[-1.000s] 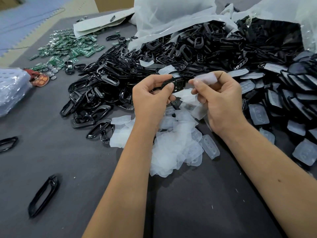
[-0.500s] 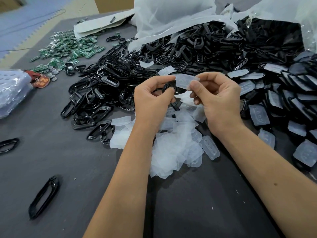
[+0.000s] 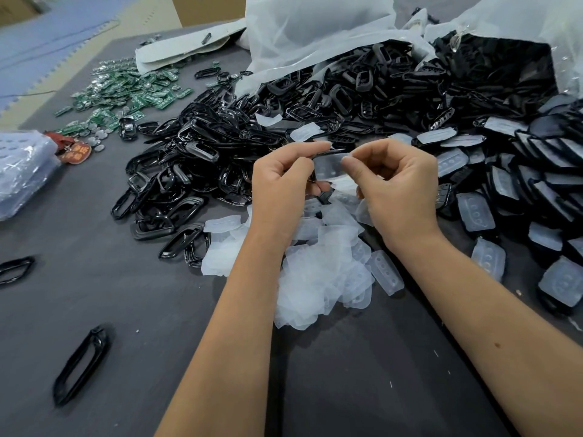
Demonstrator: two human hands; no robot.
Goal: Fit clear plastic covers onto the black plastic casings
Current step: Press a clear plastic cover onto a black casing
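In the head view, the left hand (image 3: 280, 181) curls around a black casing (image 3: 315, 179), of which only a dark edge shows between the fingers; it seems held up at chest height so the opening faces the other hand. The right hand (image 3: 397, 184) pinches a clear cover (image 3: 329, 167) between thumb and forefinger, laying it across the casing, likely to line up its edges before pressing it in. Whether the cover is seated yet cannot be told. Just below the hands lies a heap of loose clear covers (image 3: 318, 266) within easy reach, a pile of bare casings (image 3: 220, 159) sits to the left, and finished pieces (image 3: 536, 184) gather on the right.
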